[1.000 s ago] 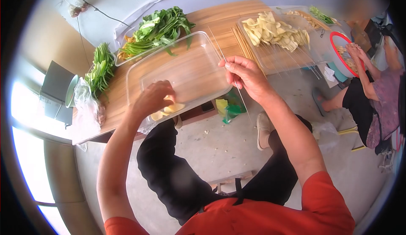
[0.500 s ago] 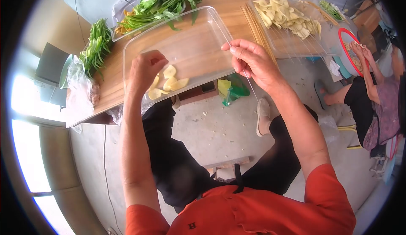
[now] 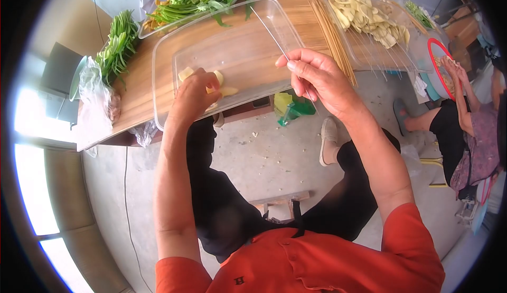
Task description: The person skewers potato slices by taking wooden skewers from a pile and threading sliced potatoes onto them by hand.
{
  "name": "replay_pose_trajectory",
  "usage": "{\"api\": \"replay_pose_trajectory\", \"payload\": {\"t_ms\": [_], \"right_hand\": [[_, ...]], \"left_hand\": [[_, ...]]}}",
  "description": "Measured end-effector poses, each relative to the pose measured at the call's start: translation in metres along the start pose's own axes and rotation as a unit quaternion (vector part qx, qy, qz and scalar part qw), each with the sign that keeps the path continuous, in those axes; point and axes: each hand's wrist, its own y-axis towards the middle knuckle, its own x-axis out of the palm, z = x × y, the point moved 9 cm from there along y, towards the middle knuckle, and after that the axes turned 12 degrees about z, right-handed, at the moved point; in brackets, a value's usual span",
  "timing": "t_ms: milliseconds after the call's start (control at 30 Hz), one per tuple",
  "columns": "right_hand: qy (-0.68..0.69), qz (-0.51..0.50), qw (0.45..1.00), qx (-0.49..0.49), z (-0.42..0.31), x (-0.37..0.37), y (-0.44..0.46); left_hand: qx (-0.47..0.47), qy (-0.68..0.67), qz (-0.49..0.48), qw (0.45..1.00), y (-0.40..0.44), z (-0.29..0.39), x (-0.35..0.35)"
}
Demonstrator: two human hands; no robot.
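Note:
My right hand (image 3: 316,75) pinches a thin metal skewer (image 3: 266,28), which slants up and left over the clear plastic tub (image 3: 240,45). Nothing shows threaded on the skewer's bare upper length. Inside the tub, at its near left, my left hand (image 3: 196,95) is lowered with fingers curled around a pale potato slice (image 3: 211,89), partly hidden by the fingers. Other potato slices (image 3: 228,91) lie beside that hand, and one more slice (image 3: 185,74) sits just to its left.
A tray of leafy greens (image 3: 203,0), a bundle of green stalks (image 3: 119,45) and a plastic bag (image 3: 93,90) stand left. To the right are wooden skewers (image 3: 332,39) and a tray piled with slices (image 3: 367,16). Another person's hands (image 3: 453,70) are over a red-rimmed basin (image 3: 437,55).
My left hand has gone down and right onto the slices in the tub. The skewer in my right hand now slants further left; that hand has barely moved.

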Motion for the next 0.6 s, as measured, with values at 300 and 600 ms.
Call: {"api": "replay_pose_trajectory", "payload": {"t_ms": [300,600], "right_hand": [[-0.018,-0.004,1.000,0.000,0.003,0.001,0.000],[-0.026,-0.005,1.000,-0.001,0.004,0.002,-0.001]], "left_hand": [[-0.114,-0.168,0.027,0.979,0.012,-0.016,-0.013],[0.004,0.046,0.034,0.998,-0.001,-0.024,-0.011]]}}
